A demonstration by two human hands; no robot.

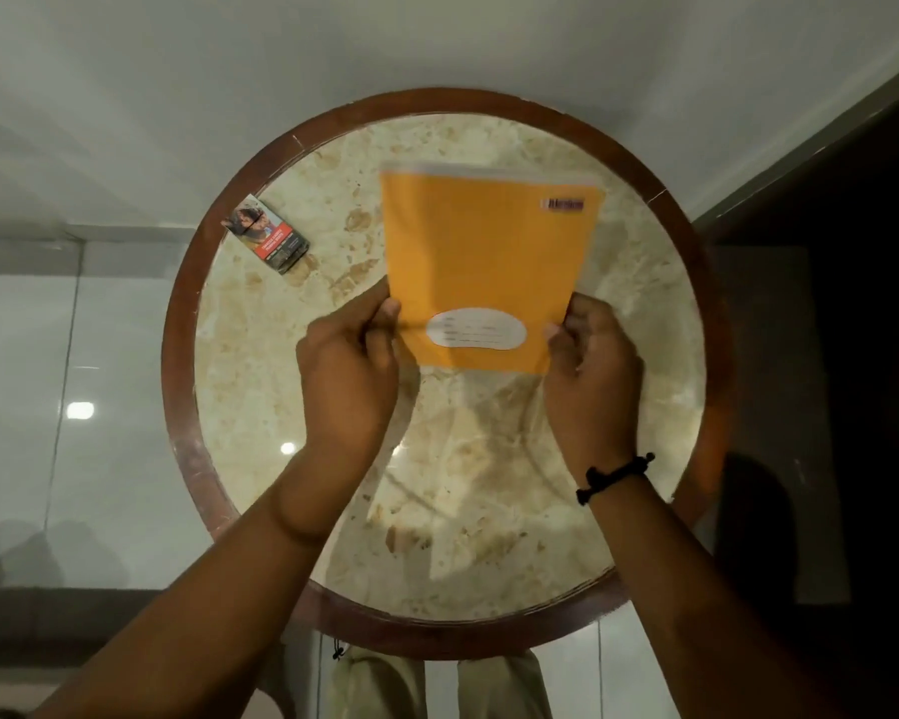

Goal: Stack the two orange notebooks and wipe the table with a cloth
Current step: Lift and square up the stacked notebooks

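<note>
An orange notebook (pixel 489 251) with a white oval label near its lower edge is held over the round marble table (pixel 260 355). Pale page edges along its far side hint at a second notebook beneath; I cannot tell for sure. My left hand (pixel 351 365) pinches the notebook's lower left edge. My right hand (pixel 590 365), with a black cord bracelet on its wrist, grips the lower right edge. No cloth is in view.
A small printed packet (pixel 266 235) lies at the table's left edge, partly on the brown wooden rim (pixel 177 355). Glossy white floor tiles surround the table; a dark area stands to the right. My knees show below the table's near edge.
</note>
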